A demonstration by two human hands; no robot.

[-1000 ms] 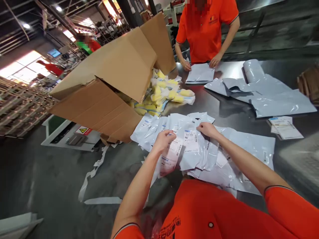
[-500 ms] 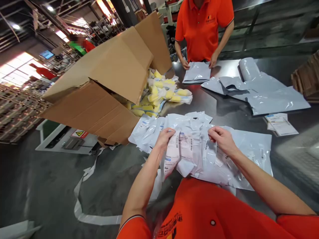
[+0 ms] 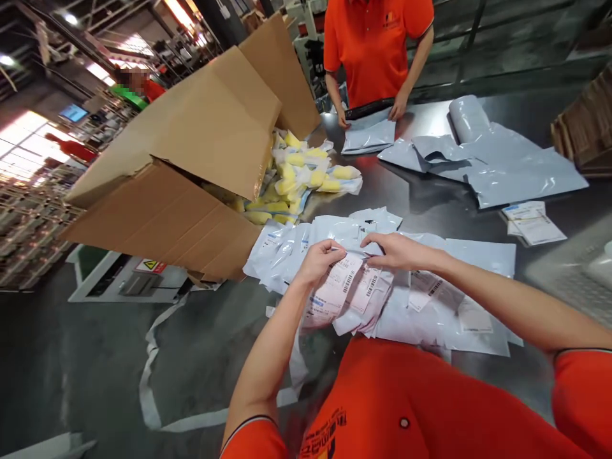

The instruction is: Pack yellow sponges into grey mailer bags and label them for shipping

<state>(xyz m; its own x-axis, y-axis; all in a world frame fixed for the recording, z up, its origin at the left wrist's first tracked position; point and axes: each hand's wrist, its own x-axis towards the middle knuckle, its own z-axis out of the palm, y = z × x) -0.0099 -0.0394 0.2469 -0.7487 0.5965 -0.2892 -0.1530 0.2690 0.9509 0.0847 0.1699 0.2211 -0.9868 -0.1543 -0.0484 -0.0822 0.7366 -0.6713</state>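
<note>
My left hand (image 3: 323, 261) pinches the upper edge of a pale grey plastic mailer (image 3: 329, 290) with a white barcode label. Right beside it, my right hand (image 3: 389, 250) has its thumb and index finger apart at the top edge of another labelled mailer (image 3: 366, 293). Whether those fingers touch that edge I cannot tell. Several overlapping mailers (image 3: 275, 252) fan out to the left. Under my right forearm lie more labelled mailers (image 3: 482, 261), partly covered by the arm.
A large cardboard box (image 3: 191, 134) lies tipped at the left, with yellow items in clear wrapping (image 3: 306, 172) spilling out. Across the metal table (image 3: 392, 182), a co-worker (image 3: 377, 57) handles folded grey bags (image 3: 368, 134). Mailer film (image 3: 521, 162) and banded labels (image 3: 533, 223) lie right.
My right hand drew away to the right, then came back left to the mailers near my left hand, its fingers parting. The left hand kept its pinch. The co-worker now has something black on the bags.
</note>
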